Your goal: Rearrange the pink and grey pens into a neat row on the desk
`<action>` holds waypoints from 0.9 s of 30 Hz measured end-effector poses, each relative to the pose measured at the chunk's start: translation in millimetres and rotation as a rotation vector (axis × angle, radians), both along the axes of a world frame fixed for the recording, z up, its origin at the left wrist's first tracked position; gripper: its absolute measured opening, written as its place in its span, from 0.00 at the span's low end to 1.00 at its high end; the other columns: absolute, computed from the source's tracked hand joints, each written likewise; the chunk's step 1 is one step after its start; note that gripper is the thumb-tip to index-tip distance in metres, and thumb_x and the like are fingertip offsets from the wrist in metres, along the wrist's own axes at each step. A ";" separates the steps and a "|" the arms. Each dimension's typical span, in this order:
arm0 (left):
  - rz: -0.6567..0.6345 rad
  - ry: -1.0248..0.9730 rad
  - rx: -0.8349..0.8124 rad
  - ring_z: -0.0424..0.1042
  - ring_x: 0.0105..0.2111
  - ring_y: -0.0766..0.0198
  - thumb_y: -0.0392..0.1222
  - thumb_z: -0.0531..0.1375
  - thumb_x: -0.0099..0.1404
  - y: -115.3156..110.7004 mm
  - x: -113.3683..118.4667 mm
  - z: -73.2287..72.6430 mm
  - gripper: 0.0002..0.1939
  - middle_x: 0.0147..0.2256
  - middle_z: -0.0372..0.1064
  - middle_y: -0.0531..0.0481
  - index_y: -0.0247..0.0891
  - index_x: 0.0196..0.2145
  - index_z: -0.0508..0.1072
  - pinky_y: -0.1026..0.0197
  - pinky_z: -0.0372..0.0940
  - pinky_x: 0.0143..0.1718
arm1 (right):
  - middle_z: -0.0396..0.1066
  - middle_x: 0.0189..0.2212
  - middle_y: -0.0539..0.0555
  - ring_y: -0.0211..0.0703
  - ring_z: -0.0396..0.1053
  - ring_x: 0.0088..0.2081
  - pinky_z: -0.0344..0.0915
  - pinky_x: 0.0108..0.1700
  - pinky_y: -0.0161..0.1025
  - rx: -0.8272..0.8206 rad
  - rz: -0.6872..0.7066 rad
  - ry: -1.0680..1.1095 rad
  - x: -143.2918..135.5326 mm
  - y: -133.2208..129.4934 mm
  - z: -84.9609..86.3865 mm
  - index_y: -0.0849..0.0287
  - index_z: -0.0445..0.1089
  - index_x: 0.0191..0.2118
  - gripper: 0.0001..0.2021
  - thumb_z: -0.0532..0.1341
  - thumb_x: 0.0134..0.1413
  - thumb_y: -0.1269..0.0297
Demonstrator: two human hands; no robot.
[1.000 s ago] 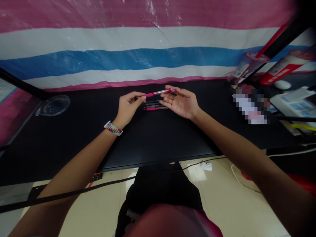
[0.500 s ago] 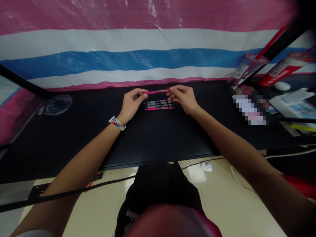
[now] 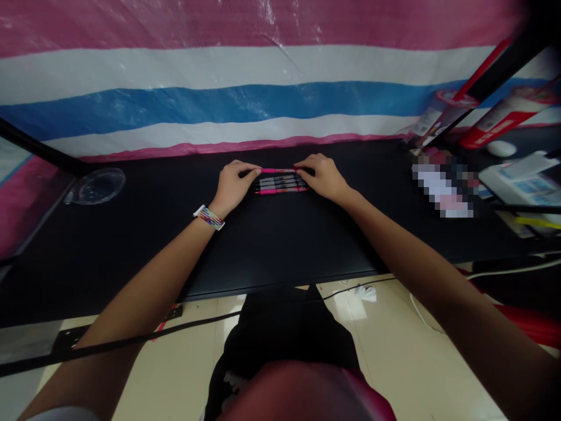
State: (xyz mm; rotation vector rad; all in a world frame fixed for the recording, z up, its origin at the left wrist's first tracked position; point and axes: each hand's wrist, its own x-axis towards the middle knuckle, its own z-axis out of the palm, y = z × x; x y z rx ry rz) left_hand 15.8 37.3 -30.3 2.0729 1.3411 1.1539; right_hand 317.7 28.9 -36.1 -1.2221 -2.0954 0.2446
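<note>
A pink pen [image 3: 277, 171] lies crosswise between my two hands, at the far side of a row of pens. My left hand [image 3: 235, 182] pinches its left end between thumb and fingers. At the other end, my right hand [image 3: 322, 176] is closed on the pen's tip. Just below it, several grey-and-black pens [image 3: 278, 180] lie side by side on the black table [image 3: 272, 240]. Another pink pen [image 3: 280, 190] forms the near edge of that row. The right-hand ends of some pens are partly hidden by my right fingers.
A clear plastic lid [image 3: 97, 186] rests on the table at the left. On the right stand a cup with a red straw [image 3: 442, 114], a red-and-white cup [image 3: 504, 120], a white mouse [image 3: 501, 148] and a white box [image 3: 521, 181]. A striped sheet [image 3: 245, 102] hangs behind.
Both hands have brought the pink pen down and nearer, from above the row to its far edge. The other pens look unmoved.
</note>
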 end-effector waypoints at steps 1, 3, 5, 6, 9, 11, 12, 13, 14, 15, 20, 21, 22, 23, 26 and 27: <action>-0.001 0.015 0.002 0.82 0.46 0.53 0.41 0.69 0.75 0.1 -0.2 -0.1 0.05 0.43 0.85 0.47 0.46 0.43 0.88 0.44 0.75 0.56 | 0.84 0.47 0.60 0.61 0.78 0.50 0.72 0.60 0.62 -0.001 0.000 -0.013 0.1 -0.1 0.0 0.54 0.87 0.52 0.14 0.63 0.71 0.64; -0.001 0.048 0.002 0.81 0.47 0.53 0.41 0.69 0.75 0.5 -0.3 -0.4 0.05 0.43 0.86 0.46 0.46 0.42 0.89 0.44 0.75 0.57 | 0.83 0.47 0.60 0.61 0.77 0.50 0.72 0.60 0.62 -0.001 0.003 -0.025 -0.2 -1.1 0.7 0.54 0.87 0.52 0.14 0.63 0.72 0.64; 0.004 0.077 0.001 0.81 0.46 0.52 0.41 0.69 0.74 0.7 -0.2 -0.6 0.06 0.42 0.86 0.46 0.45 0.40 0.89 0.43 0.74 0.58 | 0.83 0.47 0.61 0.61 0.77 0.50 0.71 0.61 0.61 0.001 0.011 -0.031 -0.8 -2.6 1.9 0.54 0.87 0.52 0.15 0.61 0.72 0.64; 0.008 0.090 0.001 0.81 0.46 0.52 0.42 0.69 0.74 0.6 0.0 -0.5 0.06 0.42 0.86 0.46 0.45 0.39 0.89 0.43 0.74 0.58 | 0.83 0.47 0.61 0.61 0.77 0.50 0.71 0.61 0.61 0.001 0.015 -0.033 -1.1 -3.4 2.5 0.54 0.87 0.52 0.15 0.61 0.72 0.64; 0.018 0.119 -0.007 0.82 0.48 0.51 0.42 0.69 0.74 -1.1 0.7 1.2 0.07 0.43 0.86 0.46 0.45 0.39 0.89 0.41 0.72 0.61 | 0.83 0.47 0.61 0.62 0.76 0.50 0.71 0.59 0.61 -0.005 0.013 -0.042 -2.2 -5.0 3.5 0.54 0.87 0.51 0.16 0.60 0.71 0.65; 0.014 0.135 -0.022 0.82 0.49 0.50 0.42 0.68 0.75 -3.1 1.2 3.3 0.07 0.44 0.87 0.46 0.45 0.40 0.89 0.40 0.71 0.62 | 0.83 0.47 0.61 0.62 0.75 0.50 0.71 0.58 0.61 -0.008 0.008 -0.048 -2.9 -5.4 3.6 0.55 0.87 0.51 0.16 0.60 0.70 0.66; 0.012 0.142 -0.032 0.82 0.49 0.50 0.42 0.67 0.75 -4.2 1.5 4.5 0.08 0.44 0.87 0.46 0.45 0.41 0.89 0.40 0.71 0.62 | 0.83 0.47 0.62 0.62 0.75 0.50 0.71 0.58 0.61 -0.009 0.007 -0.053 -3.2 -5.6 3.7 0.56 0.87 0.50 0.16 0.60 0.70 0.66; 0.014 0.147 -0.042 0.81 0.50 0.49 0.42 0.67 0.75 -5.3 1.8 5.7 0.08 0.45 0.86 0.46 0.44 0.41 0.89 0.40 0.71 0.62 | 0.82 0.47 0.62 0.62 0.75 0.50 0.71 0.58 0.61 -0.008 0.006 -0.058 -3.4 -5.8 3.9 0.57 0.87 0.50 0.16 0.60 0.70 0.66; 0.019 0.152 -0.048 0.81 0.50 0.49 0.42 0.67 0.75 -6.5 2.1 7.0 0.08 0.45 0.86 0.45 0.44 0.42 0.89 0.41 0.71 0.62 | 0.82 0.47 0.62 0.62 0.75 0.50 0.71 0.58 0.61 -0.005 0.006 -0.062 -3.6 -6.4 4.3 0.57 0.87 0.50 0.16 0.59 0.70 0.66; 0.026 0.157 -0.052 0.81 0.51 0.49 0.42 0.66 0.75 -7.6 2.4 8.3 0.08 0.46 0.86 0.45 0.44 0.42 0.89 0.41 0.70 0.62 | 0.82 0.48 0.63 0.62 0.75 0.50 0.71 0.59 0.61 0.002 0.005 -0.062 -3.9 -7.4 5.2 0.58 0.86 0.51 0.16 0.59 0.70 0.67; 0.026 0.205 -0.046 0.79 0.51 0.50 0.40 0.64 0.76 -14.0 2.8 12.9 0.09 0.47 0.85 0.46 0.45 0.45 0.87 0.42 0.69 0.62 | 0.80 0.43 0.61 0.60 0.73 0.49 0.70 0.57 0.58 0.047 0.003 -0.044 -10.3 -22.0 16.8 0.57 0.84 0.45 0.13 0.60 0.71 0.66; 0.019 0.211 -0.035 0.78 0.50 0.50 0.40 0.63 0.76 -15.2 2.6 12.6 0.10 0.47 0.84 0.46 0.45 0.45 0.86 0.42 0.69 0.62 | 0.78 0.40 0.60 0.59 0.72 0.47 0.70 0.55 0.57 0.055 0.012 -0.044 -13.0 -26.6 19.9 0.56 0.83 0.41 0.12 0.61 0.70 0.65; 0.013 0.213 -0.018 0.78 0.50 0.50 0.39 0.63 0.76 -16.2 2.3 11.8 0.09 0.46 0.84 0.46 0.45 0.45 0.86 0.42 0.69 0.62 | 0.77 0.38 0.59 0.57 0.72 0.45 0.70 0.53 0.55 0.063 0.032 -0.048 -16.1 -31.3 22.9 0.56 0.82 0.39 0.11 0.61 0.70 0.64; 0.008 0.213 0.003 0.78 0.50 0.50 0.39 0.63 0.75 -17.0 1.9 10.3 0.09 0.46 0.84 0.46 0.45 0.44 0.85 0.42 0.69 0.62 | 0.76 0.38 0.59 0.56 0.72 0.44 0.70 0.51 0.53 0.069 0.061 -0.059 -19.3 -36.0 25.4 0.56 0.82 0.38 0.11 0.62 0.70 0.64; 0.009 0.205 0.077 0.77 0.50 0.47 0.38 0.64 0.73 -19.0 1.1 4.3 0.08 0.47 0.82 0.45 0.45 0.45 0.84 0.39 0.68 0.61 | 0.74 0.37 0.58 0.55 0.71 0.44 0.70 0.48 0.51 0.071 0.177 -0.119 -27.9 -46.9 29.5 0.55 0.82 0.39 0.10 0.63 0.70 0.63; 0.012 0.200 0.100 0.76 0.51 0.46 0.38 0.65 0.72 -19.7 1.0 2.5 0.08 0.47 0.82 0.45 0.45 0.46 0.83 0.38 0.68 0.61 | 0.74 0.37 0.58 0.56 0.71 0.45 0.69 0.47 0.51 0.066 0.211 -0.138 -29.9 -49.1 29.8 0.55 0.82 0.38 0.09 0.64 0.69 0.63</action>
